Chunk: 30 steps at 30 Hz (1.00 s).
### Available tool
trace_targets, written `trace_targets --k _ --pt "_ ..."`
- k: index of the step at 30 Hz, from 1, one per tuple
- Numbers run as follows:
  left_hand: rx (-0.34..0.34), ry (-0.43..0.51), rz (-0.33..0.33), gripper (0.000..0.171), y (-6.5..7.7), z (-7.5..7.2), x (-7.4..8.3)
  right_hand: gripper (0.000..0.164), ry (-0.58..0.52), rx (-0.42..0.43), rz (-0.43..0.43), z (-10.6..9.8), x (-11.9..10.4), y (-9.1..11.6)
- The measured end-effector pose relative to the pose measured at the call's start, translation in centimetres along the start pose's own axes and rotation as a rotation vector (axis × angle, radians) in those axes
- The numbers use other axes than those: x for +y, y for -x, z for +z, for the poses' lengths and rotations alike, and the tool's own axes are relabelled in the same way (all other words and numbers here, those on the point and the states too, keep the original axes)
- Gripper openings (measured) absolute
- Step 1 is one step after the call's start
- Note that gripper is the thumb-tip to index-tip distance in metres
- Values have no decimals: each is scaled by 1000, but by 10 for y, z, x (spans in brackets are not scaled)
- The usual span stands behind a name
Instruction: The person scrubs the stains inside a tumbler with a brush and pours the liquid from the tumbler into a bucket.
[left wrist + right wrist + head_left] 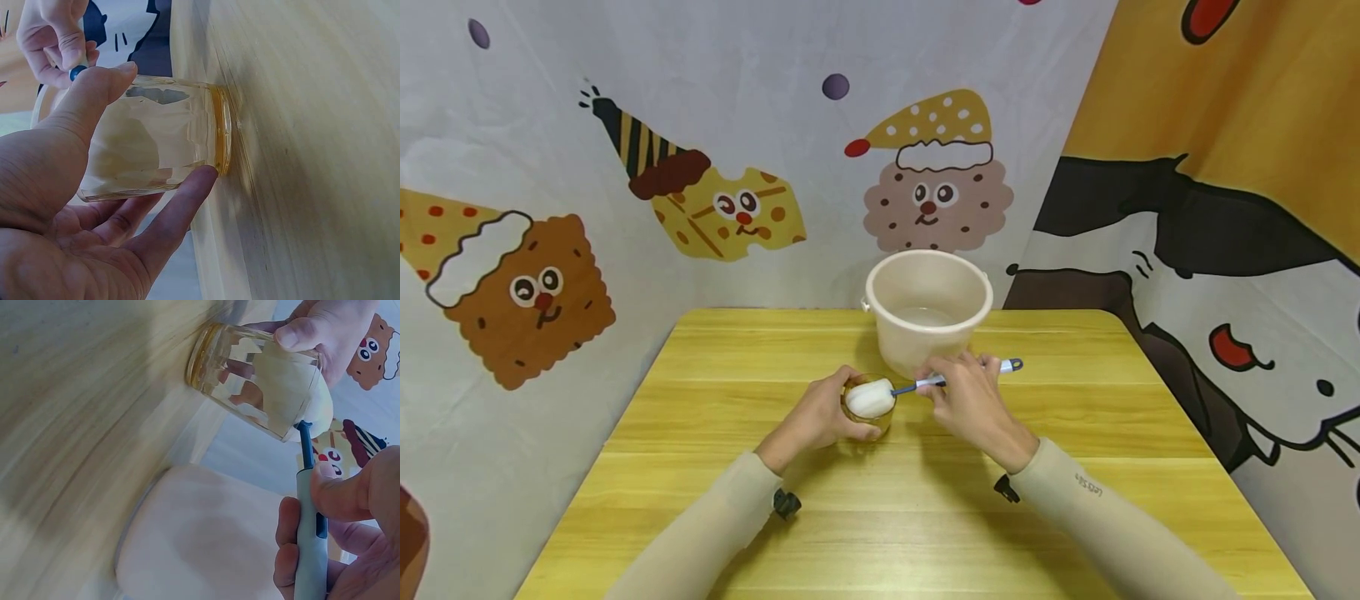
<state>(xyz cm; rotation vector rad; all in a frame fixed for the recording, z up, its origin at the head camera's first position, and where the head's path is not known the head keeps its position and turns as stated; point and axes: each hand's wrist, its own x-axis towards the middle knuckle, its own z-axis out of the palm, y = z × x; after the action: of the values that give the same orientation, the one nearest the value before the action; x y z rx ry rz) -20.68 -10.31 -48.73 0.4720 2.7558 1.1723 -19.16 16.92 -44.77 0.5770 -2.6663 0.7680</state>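
An amber-tinted glass cup point(150, 137) stands on the wooden table, and my left hand point(823, 412) grips it round the side with thumb and fingers. In the right wrist view the white sponge head point(287, 387) of a cup brush sits partly inside the cup's mouth, part of it bulging above the rim. My right hand point(973, 404) holds the brush by its pale handle point(310, 550), thumb pressed along it. The brush's thin blue neck point(904, 389) runs from the handle to the sponge at the rim.
A cream plastic bucket point(917, 342) stands just behind the hands, near the table's far edge. The wooden table point(880, 533) stretches toward me in front of the cup. A cartoon-printed cloth point(737, 50) hangs behind and at the sides.
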Motion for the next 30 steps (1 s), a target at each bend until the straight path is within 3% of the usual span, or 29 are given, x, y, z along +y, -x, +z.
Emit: trace_targets --k 30 --pt "-8 9 3 89 1 0 0 15 -188 -5 132 14 15 10"
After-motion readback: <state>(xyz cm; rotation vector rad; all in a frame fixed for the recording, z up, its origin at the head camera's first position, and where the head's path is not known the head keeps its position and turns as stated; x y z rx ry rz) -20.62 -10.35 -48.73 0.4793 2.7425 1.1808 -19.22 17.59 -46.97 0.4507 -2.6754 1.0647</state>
